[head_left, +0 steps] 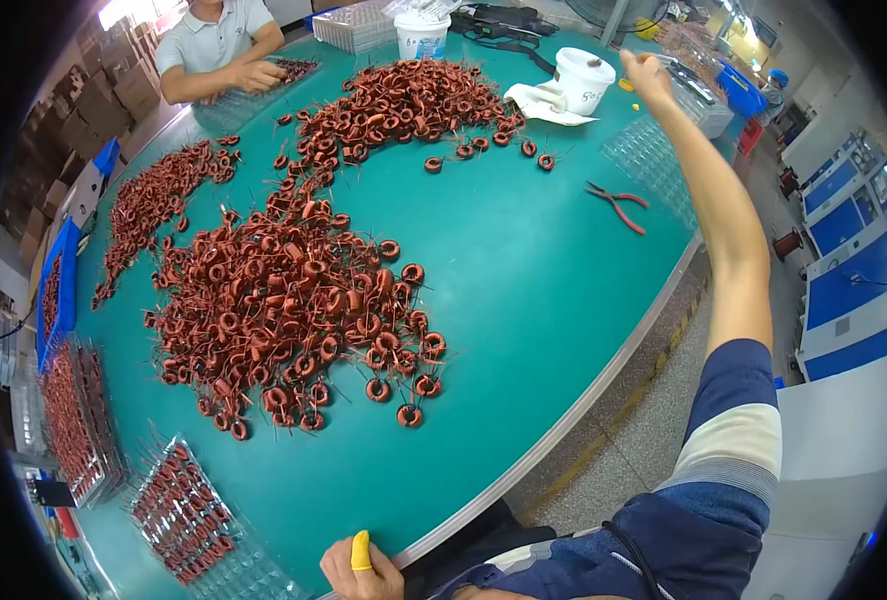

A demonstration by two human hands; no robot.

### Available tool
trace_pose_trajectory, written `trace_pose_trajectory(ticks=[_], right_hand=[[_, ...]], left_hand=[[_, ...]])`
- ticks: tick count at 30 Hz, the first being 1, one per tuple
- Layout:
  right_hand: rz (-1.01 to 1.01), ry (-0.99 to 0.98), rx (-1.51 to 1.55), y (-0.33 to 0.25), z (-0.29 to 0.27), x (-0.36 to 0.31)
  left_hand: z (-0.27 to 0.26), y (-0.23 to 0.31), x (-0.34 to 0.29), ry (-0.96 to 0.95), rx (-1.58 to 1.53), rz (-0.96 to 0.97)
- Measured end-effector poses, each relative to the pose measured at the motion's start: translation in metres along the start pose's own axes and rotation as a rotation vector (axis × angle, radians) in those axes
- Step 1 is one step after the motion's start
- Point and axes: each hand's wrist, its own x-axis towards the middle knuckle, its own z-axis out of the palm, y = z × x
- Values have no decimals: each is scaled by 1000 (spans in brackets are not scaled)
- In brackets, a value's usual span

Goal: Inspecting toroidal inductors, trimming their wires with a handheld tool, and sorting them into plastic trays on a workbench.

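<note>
- Head view: the right hand (647, 72) is stretched far across the green tabletop (524, 260), just beside a white tub (584, 80) at the far edge. Its fingers are curled in, but whether they pinch anything cannot be made out at this size.
- The left hand (362, 568) rests at the near rim of the tabletop, loosely closed on nothing visible, with one yellow finger cot (362, 551) on an upright finger; the lower part of the hand is cut off by the picture's edge.
- Two white tubs show: the one by the right hand and a second tub (422, 35) to its left.
- One pair of red-handled pliers (619, 205) lies alone on the tabletop, well apart from both hands.
- Copper-wound ring coils lie in three loose heaps: a big near heap (284, 310), a far heap (404, 105) and a left heap (159, 200). They are too many and too overlapped to count.
- Clear trays of coils (179, 515) lie at the near left, partly cut off by the dark rim.
- One other person (219, 45) sits at the far side, hands on a tray, head out of frame.
</note>
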Motion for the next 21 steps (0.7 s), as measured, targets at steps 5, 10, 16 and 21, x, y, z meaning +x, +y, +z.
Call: trace_pose_trajectory(ticks=[5, 10, 16, 21], right_hand=[[-346, -166, -106, -3, 74, -59], [-485, -275, -205, 18, 122, -77], [-201, -131, -104, 1, 87, -63], [-64, 48, 128, 10, 24, -71]], left_hand=[[8, 7, 18, 38, 32, 79], [2, 7, 20, 5, 33, 79], [9, 3, 3, -46, 54, 5], [10, 6, 5, -1, 47, 46]])
